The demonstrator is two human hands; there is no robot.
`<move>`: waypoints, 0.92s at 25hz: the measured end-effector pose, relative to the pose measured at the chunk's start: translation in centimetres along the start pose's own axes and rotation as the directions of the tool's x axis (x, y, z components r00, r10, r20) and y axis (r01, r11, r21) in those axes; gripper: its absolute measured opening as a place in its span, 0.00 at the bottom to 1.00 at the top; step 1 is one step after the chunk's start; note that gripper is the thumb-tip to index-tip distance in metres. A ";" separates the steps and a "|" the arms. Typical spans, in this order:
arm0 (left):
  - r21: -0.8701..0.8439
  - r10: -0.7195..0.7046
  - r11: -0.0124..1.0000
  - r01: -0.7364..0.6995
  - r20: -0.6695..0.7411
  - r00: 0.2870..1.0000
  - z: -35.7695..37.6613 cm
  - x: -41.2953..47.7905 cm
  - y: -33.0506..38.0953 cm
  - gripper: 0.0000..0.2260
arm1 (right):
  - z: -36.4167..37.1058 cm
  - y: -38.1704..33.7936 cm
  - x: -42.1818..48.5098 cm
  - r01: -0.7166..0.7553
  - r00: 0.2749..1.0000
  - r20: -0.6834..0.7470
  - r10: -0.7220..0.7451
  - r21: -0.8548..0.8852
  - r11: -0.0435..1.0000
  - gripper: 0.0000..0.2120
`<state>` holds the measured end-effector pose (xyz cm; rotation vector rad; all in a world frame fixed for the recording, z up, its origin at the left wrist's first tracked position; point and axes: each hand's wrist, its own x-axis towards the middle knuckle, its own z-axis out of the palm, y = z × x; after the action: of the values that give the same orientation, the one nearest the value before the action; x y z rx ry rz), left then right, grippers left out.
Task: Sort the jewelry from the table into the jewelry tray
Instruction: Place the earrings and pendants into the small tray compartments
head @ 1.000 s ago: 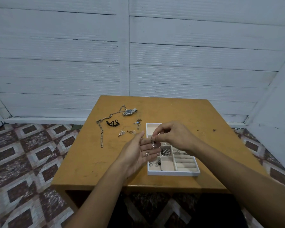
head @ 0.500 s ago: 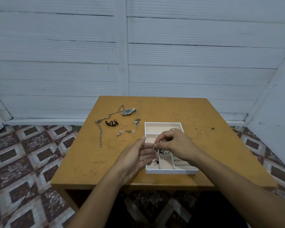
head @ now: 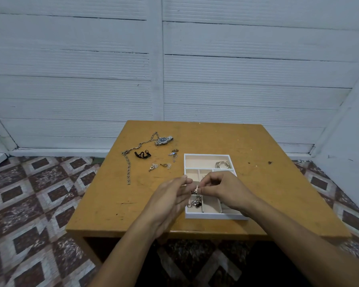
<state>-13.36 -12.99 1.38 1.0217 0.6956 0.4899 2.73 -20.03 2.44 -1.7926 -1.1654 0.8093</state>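
Observation:
A white jewelry tray (head: 207, 155) with cream compartments sits on the wooden table (head: 257, 183). My right hand (head: 222, 190) hovers over the tray's middle and pinches a small piece of jewelry at its fingertips. My left hand (head: 170, 200) is just left of the tray, palm turned toward it, fingers relaxed near the right fingertips. Small pieces (head: 195, 203) lie in the near-left compartment. Silver bangles (head: 223, 164) rest in the far compartment. On the table to the left lie a wristwatch (head: 163, 140), a long chain (head: 130, 162), a black piece (head: 142, 154) and several earrings (head: 160, 166).
The table stands against a white panelled wall (head: 174, 69) on a patterned tile floor (head: 29, 204). Bare tabletop lies right of the tray and in front of my left hand. Small dark specks (head: 269, 162) mark the table at the right.
Both hands have dropped lower over the tray. My left palm, which held small pieces face up, has turned sideways and those pieces are no longer visible on it.

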 end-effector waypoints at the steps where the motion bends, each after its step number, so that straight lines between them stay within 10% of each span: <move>1: -0.002 0.003 1.000 -0.003 -0.002 1.000 -0.1 0.0 0.0 0.13 | -0.1 0.0 0.1 0.002 1.000 -0.011 -0.003 -0.039 0.999 0.03; 8: 0.061 0.069 0.996 -0.064 -0.080 0.994 0.0 0.0 0.0 0.11 | 0.5 0.5 0.2 0.058 0.997 -0.006 -0.076 -0.582 0.811 0.02; 23: 0.466 0.294 0.874 -0.141 -0.274 0.916 -4.1 2.8 0.7 0.08 | 3.9 -2.8 3.2 0.192 0.981 0.113 -0.156 -0.661 0.725 0.07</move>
<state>-14.42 -8.34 -0.18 1.4738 1.0329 0.7420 -0.51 -15.24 2.89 -2.1852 -1.7927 0.3209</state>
